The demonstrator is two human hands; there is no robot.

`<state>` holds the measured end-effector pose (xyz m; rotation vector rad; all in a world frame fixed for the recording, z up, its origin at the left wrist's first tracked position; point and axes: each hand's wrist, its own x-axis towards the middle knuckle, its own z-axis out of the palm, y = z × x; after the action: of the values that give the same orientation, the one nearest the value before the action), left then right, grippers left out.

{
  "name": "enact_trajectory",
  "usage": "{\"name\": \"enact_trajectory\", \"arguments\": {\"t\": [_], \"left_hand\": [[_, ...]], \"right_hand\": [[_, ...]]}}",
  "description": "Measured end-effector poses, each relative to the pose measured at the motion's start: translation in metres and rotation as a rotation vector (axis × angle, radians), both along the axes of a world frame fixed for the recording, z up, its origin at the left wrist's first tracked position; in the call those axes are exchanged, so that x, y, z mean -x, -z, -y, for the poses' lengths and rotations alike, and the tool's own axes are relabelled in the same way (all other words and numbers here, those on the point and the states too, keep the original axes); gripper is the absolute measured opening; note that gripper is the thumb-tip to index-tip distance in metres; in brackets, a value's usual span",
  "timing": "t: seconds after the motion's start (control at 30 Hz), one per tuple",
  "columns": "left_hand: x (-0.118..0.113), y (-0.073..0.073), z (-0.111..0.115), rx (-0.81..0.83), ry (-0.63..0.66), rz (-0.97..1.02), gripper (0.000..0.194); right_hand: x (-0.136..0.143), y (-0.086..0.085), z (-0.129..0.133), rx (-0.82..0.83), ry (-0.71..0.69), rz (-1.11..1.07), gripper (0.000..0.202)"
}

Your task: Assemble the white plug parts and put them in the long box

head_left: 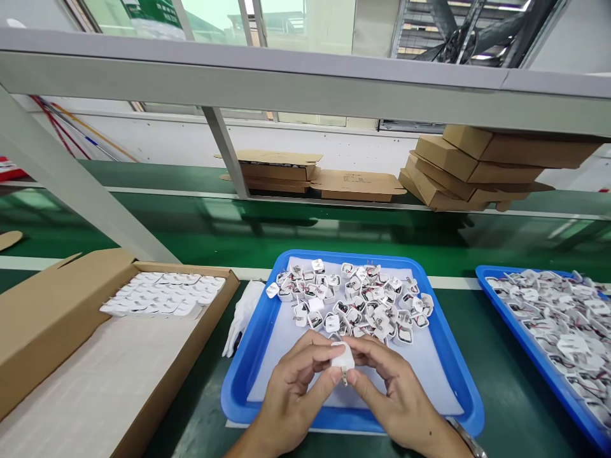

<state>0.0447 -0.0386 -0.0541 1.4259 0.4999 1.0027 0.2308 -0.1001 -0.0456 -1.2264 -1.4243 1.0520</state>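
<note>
Both my hands meet over the near part of a blue tray (353,416) lined with white paper. Between them is a small white plug adapter (342,357) with metal prongs pointing down toward me. The fingers and thumb of my left hand (298,388) pinch its left side. My right hand (394,391) grips it from the right, the thumb close to the prongs. Beyond my fingers, many white adapter housings (377,312) lie loose in the tray, some with open shells and wires showing. Parts of the held adapter are hidden by my fingers.
At left stands an open cardboard box (224,299) with rows of white adapters (165,294). A white glove (244,312) lies beside the tray. Another blue tray (520,337) full of wired pieces is at right. Flat cardboard boxes (477,165) are stacked behind, below a grey beam (305,79).
</note>
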Motion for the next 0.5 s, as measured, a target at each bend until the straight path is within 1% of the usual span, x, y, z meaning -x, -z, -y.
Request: {"name": "enact_trajectory", "arguments": {"t": [0.13,0.27,0.33,0.43,0.5], "left_hand": [[0.000,0.000,-0.001,0.013,0.036,-0.029,0.029],[-0.001,0.004,0.004,-0.027,0.050,-0.102,0.043],[-0.003,0.008,0.006,-0.103,-0.013,-0.130,0.048],[-0.008,0.015,0.006,-0.236,-0.131,-0.164,0.042],[-0.011,0.017,0.004,-0.264,-0.159,-0.157,0.042]], "right_hand": [[-0.001,0.004,0.000,0.037,0.057,0.004,0.035],[-0.004,0.008,0.001,0.077,0.103,0.001,0.047],[-0.003,0.009,0.001,0.095,0.109,0.008,0.049],[-0.002,0.009,0.002,0.084,0.104,0.033,0.048],[-0.001,0.010,0.001,0.069,0.104,0.063,0.048]]}}
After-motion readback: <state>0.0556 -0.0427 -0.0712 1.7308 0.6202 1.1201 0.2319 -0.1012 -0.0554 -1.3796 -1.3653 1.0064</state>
